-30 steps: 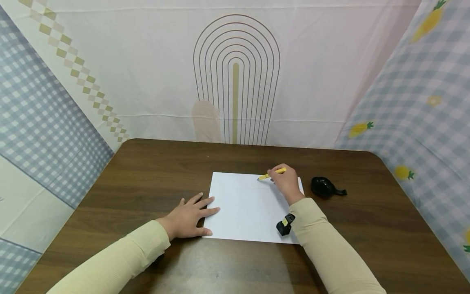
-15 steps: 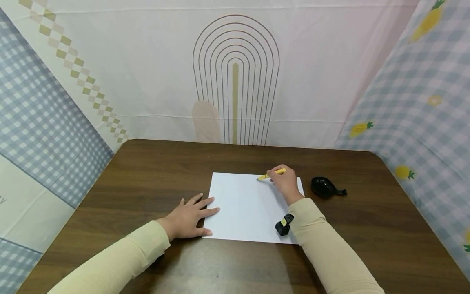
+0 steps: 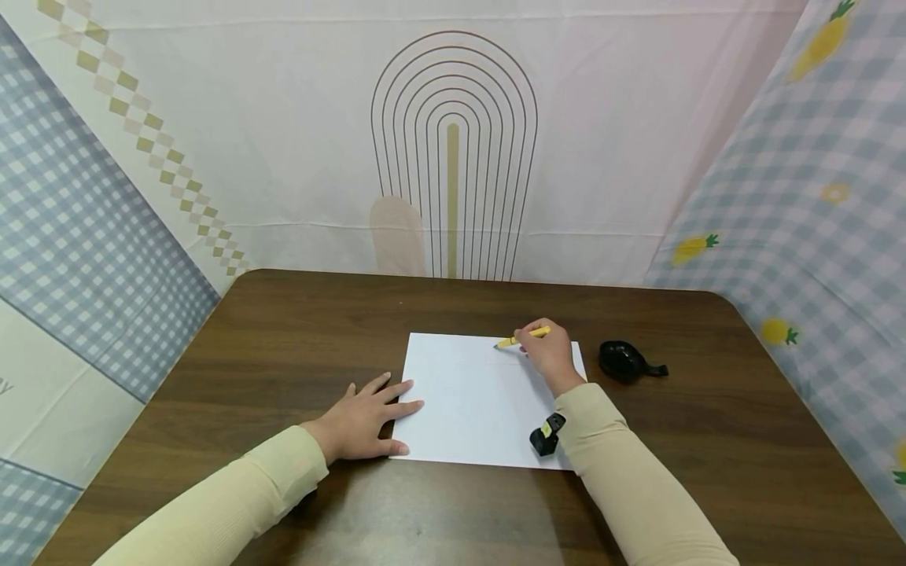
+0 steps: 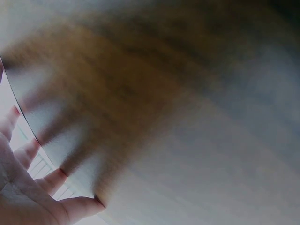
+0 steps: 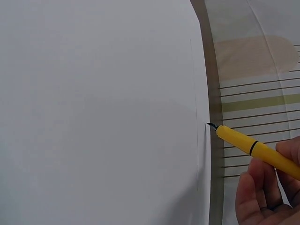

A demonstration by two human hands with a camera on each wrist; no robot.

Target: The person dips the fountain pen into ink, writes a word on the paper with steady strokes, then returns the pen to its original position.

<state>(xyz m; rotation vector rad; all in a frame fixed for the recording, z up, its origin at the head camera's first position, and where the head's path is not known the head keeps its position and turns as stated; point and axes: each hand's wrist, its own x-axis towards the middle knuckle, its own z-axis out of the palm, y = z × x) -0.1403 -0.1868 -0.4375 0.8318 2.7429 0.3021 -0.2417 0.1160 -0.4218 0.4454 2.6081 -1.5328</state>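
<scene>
A white sheet of paper (image 3: 460, 409) lies on the brown table, with a thin faint line (image 5: 196, 103) near its far edge. My left hand (image 3: 361, 420) rests palm down at the sheet's left edge, fingers spread and some fingertips on the paper. In the left wrist view, its fingers (image 4: 49, 180) are spread against the surface. My right hand (image 3: 550, 354) pinches a yellow fountain pen (image 3: 524, 338) above the sheet's far right part. The pen's dark nib (image 5: 212, 125) is at the far margin, beyond the line; whether it touches the paper, I cannot tell.
A small black rounded dish-like thing with a short handle (image 3: 624, 362) lies right of the paper. A black wrist camera (image 3: 545, 436) hangs under the right cuff, over the sheet. The wooden table (image 3: 304, 330) meets a patterned cloth (image 3: 304, 118) behind and at both sides.
</scene>
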